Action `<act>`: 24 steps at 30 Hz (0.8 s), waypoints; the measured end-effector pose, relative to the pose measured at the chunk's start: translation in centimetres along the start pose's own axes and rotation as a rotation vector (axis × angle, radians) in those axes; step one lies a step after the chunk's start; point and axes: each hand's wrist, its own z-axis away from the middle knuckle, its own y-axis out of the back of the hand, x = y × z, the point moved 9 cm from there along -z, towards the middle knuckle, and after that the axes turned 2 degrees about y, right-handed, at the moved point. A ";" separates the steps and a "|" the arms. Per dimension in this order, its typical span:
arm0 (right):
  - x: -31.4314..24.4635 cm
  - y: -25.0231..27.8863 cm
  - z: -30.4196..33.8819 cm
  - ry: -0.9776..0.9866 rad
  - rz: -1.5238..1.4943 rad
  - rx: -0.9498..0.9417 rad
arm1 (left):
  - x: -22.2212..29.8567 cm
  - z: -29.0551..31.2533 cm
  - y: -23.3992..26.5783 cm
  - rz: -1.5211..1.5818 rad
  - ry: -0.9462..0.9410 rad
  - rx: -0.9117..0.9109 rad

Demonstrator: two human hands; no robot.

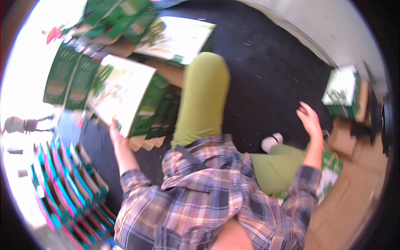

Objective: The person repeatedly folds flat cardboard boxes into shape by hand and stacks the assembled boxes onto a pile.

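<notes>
Touching the near corner of the white-faced carton [123, 85], your left grip [119, 139] is at the end of your outstretched left arm; whether it closes on the carton, you cannot tell from this angle. That carton is ahead of you to the left, beside your raised left knee [206, 87], with brown flaps [146, 143] jutting from its near end. Your right grip [309, 121] hangs in the air to your right, empty, its fingers loosely spread.

Just beyond the carton lies a second white-faced box [179, 38], and strapped green packs [71, 77] stand at its left. To your lower left are teal and pink trays [68, 183] in rows. Well to your right, a small box [341, 89] is near the wall [333, 29]. Black floor [262, 71] spreads between it and your left knee.
</notes>
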 end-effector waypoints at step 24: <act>23.5 3.5 24.8 -0.639 -0.701 0.900 | -0.5 19.2 -33.9 -1.217 -1.397 -0.467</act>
